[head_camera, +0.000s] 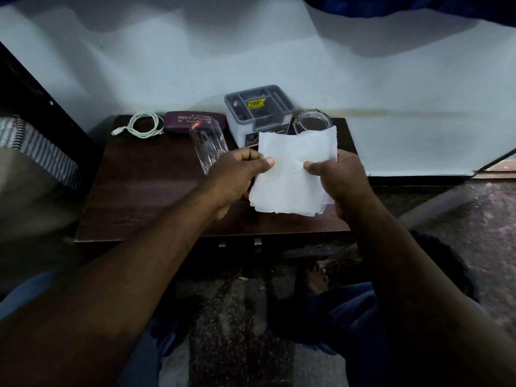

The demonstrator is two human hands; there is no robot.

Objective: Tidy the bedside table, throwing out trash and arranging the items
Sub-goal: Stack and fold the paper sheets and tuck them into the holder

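we hold a white sheet of paper [293, 174] up between both hands, over the right half of the bench [145, 191] and nearer its front edge than its back edge. our left grip [240, 174] is clamped on the sheet's left edge, thumb pressed on top and fingers curled under. our right grip [340, 177] is clamped the same way on the right edge, thumb on the near face. the sheet hangs spread between the two thumbs, lightly creased, its lower edge ragged and clear of the bench top. its upper edge covers the lower front of a grey box [258, 113] and the bottom of a clear glass jar [312, 121].

a tall clear tumbler [208, 146] with a red sticker near its rim stands just behind our left knuckles; we cannot tell whether they touch. at the bench's back left corner lies a coiled white cable [142, 125]. just to its right, along the back edge, lies a purple glasses case [192, 121] with pale lettering. the grey box, with a divided tray on top and a yellow sticker, sits against the back edge right of the case. the jar stands beside it at the back right corner.
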